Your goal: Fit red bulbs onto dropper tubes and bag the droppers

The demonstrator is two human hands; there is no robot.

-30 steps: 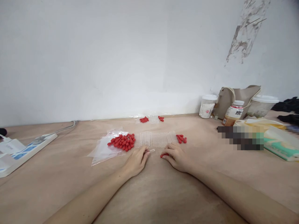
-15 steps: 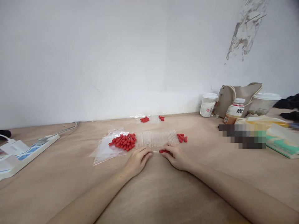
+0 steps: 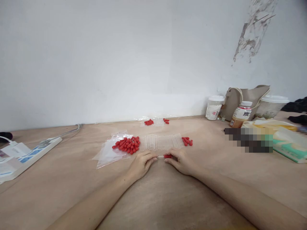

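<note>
Pinched in my left hand (image 3: 141,164) is a thin clear dropper tube (image 3: 161,157), lying level. My right hand (image 3: 179,161) has its fingers closed on a red rubber bulb (image 3: 167,156), whose open end meets the tube's right end; how far the tube sits inside it I cannot tell. Just beyond my hands lies a row of clear dropper tubes (image 3: 159,142), side by side. A heap of red rubber bulbs (image 3: 127,145) rests at the row's left end on clear plastic bags (image 3: 106,156). Several more red bulbs (image 3: 186,141) lie at its right end.
Against the wall lies a clear bag (image 3: 158,122) with tubes and red bulbs. A white power strip (image 3: 35,156) is at the left. On the right stand a lidded cup (image 3: 215,108), a drink bottle (image 3: 241,115), a beige bag (image 3: 248,92) and a tissue pack (image 3: 290,145).
The tube and the red bulb now meet end to end between my fingers, more of both showing. My hands have barely shifted; the view has moved slightly.
</note>
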